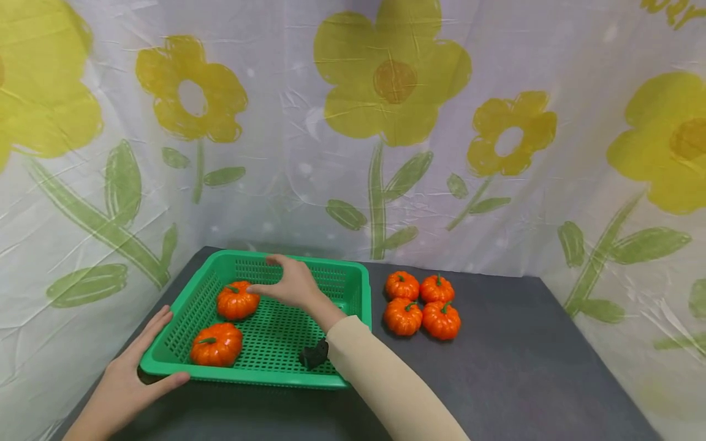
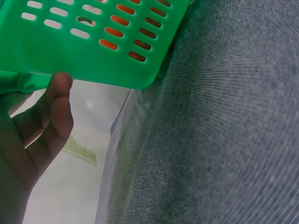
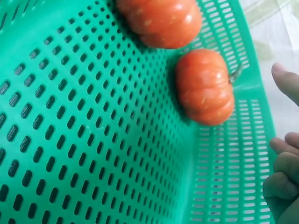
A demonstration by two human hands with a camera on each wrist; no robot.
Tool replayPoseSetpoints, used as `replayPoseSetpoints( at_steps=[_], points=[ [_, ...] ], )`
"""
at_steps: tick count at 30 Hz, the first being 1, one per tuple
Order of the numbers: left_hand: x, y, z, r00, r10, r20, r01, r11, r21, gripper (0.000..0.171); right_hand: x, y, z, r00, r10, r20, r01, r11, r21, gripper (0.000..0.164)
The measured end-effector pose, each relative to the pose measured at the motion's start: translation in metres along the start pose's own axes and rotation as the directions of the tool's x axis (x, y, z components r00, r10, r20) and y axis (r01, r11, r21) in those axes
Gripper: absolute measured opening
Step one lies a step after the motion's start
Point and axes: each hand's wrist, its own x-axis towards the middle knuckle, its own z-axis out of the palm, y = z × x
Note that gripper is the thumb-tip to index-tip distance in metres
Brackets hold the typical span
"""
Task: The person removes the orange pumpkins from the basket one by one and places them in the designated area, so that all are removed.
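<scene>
A green plastic basket (image 1: 276, 343) with slotted walls stands on the dark table, holding two glossy orange toy pumpkins. Over its interior my right hand (image 1: 292, 283) reaches with thumb and fingers spread and nothing between them. The thumb tip overlaps the rear pumpkin (image 1: 238, 301) in the head view; the front pumpkin (image 1: 217, 345) lies nearer the basket's front left corner. My left hand (image 1: 124, 380) is spread around that corner, thumb at the front rim and fingers along the left side. In the left wrist view, its fingertips (image 2: 60, 84) are right at the basket's edge.
To the right of the basket, several more orange pumpkins (image 1: 421, 305) sit close together on the table (image 1: 513, 355). A pale curtain (image 1: 265, 153) printed with yellow flowers surrounds the table at the back and sides. A black device (image 1: 314, 354) is at the right wrist.
</scene>
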Motion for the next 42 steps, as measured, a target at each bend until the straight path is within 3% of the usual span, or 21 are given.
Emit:
replayPoseSetpoints(
  at_steps=[18, 31, 42],
  points=[
    [-0.001, 0.0, 0.004, 1.0, 0.009, 0.001, -0.009, 1.0, -0.023, 0.108, 0.011, 0.012, 0.012, 0.994, 0.068, 0.088, -0.07, 0.997, 0.021, 0.075],
    [0.0, -0.001, 0.004, 1.0, -0.008, 0.002, 0.008, 1.0, -0.021, 0.108, 0.016, 0.019, 0.022, 0.969, 0.035, 0.245, -0.024, 0.999, -0.047, 0.081],
    [0.0, -0.001, 0.004, 1.0, -0.011, 0.002, 0.011, 1.0, -0.008, 0.108, 0.02, 0.015, 0.031, 0.962, 0.048, 0.269, -0.039, 0.998, -0.04, 0.083]
  ],
)
